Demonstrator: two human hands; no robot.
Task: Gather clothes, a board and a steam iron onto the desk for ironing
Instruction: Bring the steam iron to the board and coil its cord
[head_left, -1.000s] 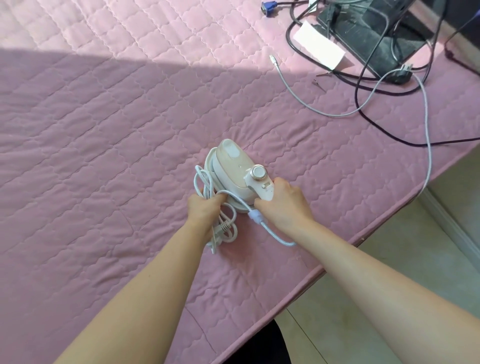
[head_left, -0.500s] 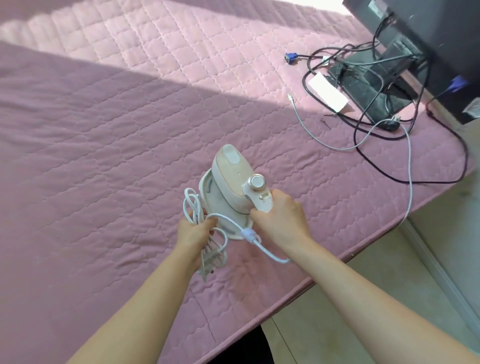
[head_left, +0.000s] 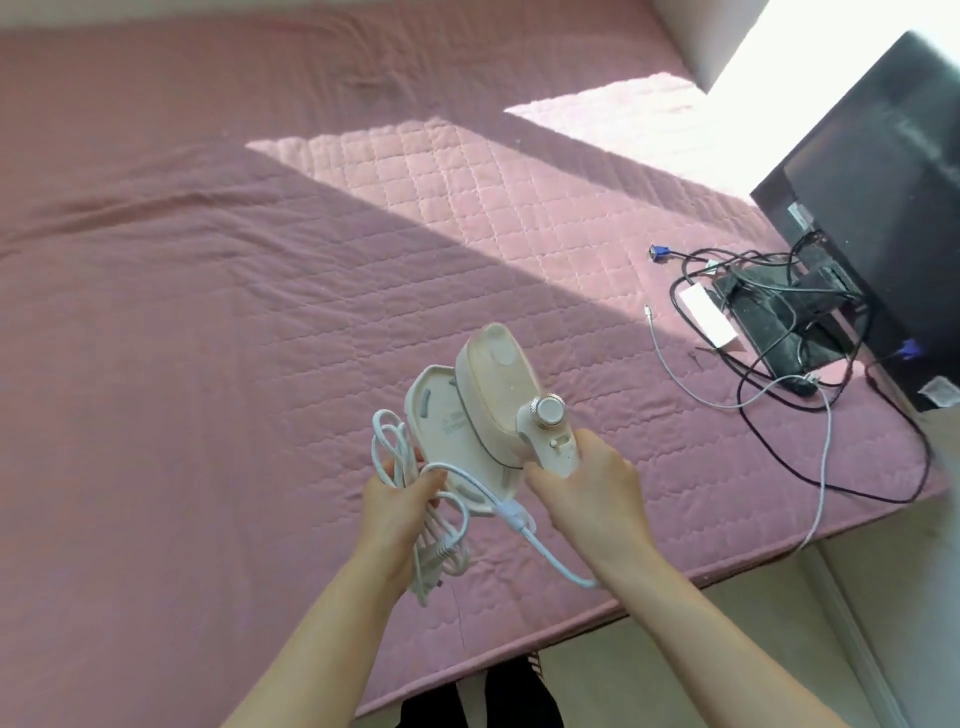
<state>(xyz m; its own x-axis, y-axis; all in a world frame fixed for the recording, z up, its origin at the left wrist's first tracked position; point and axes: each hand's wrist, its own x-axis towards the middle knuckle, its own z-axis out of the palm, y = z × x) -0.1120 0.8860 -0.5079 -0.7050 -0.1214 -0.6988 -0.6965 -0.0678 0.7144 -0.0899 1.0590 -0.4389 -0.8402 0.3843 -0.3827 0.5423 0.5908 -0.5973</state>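
Right grip (head_left: 587, 499) clasps the steam iron (head_left: 493, 395) by its handle; left grip (head_left: 400, 512) clutches its coiled white cord (head_left: 434, 561).
Iron is held tilted above the pink quilted cover (head_left: 208, 312), near its front edge.

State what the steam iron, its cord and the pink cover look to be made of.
The steam iron: smooth matt plastic, cream and pale pink, by its moulded seams; its knob looks like ribbed metal or metallised plastic. The cord: white, flexible, perhaps braided; too small to tell. The pink cover: soft quilted fabric, shown by stitched diamonds and creases.
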